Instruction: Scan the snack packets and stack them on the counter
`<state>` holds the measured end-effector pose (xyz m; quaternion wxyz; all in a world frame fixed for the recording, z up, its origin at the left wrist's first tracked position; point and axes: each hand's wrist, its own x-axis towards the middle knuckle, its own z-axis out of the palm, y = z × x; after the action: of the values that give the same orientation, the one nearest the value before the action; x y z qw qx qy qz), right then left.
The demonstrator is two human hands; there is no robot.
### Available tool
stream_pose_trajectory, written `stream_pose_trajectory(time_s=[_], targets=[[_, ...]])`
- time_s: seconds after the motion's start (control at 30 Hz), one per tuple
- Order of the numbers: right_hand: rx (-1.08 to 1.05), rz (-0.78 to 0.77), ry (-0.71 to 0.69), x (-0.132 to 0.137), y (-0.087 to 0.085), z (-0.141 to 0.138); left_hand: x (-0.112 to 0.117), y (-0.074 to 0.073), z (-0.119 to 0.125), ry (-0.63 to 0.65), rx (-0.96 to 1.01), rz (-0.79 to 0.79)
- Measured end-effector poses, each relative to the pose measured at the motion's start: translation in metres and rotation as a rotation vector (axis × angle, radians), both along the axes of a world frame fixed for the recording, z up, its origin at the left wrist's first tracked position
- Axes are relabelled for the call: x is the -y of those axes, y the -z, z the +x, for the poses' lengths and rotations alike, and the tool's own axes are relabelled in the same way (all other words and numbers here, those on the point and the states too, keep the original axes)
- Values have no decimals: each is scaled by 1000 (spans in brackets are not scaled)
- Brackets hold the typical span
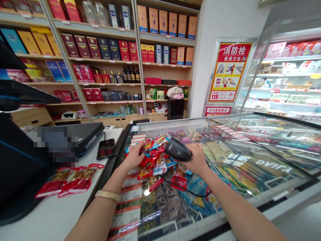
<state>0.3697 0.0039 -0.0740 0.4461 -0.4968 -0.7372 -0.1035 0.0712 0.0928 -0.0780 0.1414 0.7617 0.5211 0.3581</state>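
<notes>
A heap of small snack packets (pixel 159 165) in red, blue and white wrappers lies on the glass top of a chest freezer (pixel 160 126). My left hand (pixel 134 156), with a gold bangle on its wrist, rests against the heap's left edge, thumb and fingers apart. My right hand (pixel 197 159) is closed around a black barcode scanner (pixel 177 149), held over the heap's right side. From the scanner a dark cable (pixel 188 191) loops across the glass. Several larger red snack packs (pixel 75 179) with clear windows lie on the white counter at left.
A phone (pixel 105 148) lies by the counter's right edge, near a dark device (pixel 87 139). At far left stands a black checkout terminal (pixel 17 160). Behind are shelves of boxed bottles (pixel 102 48), a red fire-safety poster (pixel 230 72) and a lit display fridge (pixel 293 77).
</notes>
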Motion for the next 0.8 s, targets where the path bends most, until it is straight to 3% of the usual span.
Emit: stream_pose_trajectory(time_s=[0.1, 0.2, 0.27, 0.37, 0.47, 0.63, 0.8], targets=[[-6, 11, -13, 0, -1, 0, 2, 3, -3, 57, 20, -40], [-2, 2, -24, 1, -2, -1, 8, 1, -6, 22, 157, -23], [-3, -8, -23, 2, -2, -1, 14, -5, -6, -55, 358, -56], [-21, -6, -30, 2, -3, -2, 26, -17, -1, -157, 823, -153], [-50, -16, -83, 5, -5, -5, 45, -28, 7, -150, 1156, -293], [-48, -81, -210, 15, -12, -12, 72, -28, 22, -66, 1249, -332], [-40, -118, -202, 21, -17, -17, 74, -14, 34, -37, 1176, -234]])
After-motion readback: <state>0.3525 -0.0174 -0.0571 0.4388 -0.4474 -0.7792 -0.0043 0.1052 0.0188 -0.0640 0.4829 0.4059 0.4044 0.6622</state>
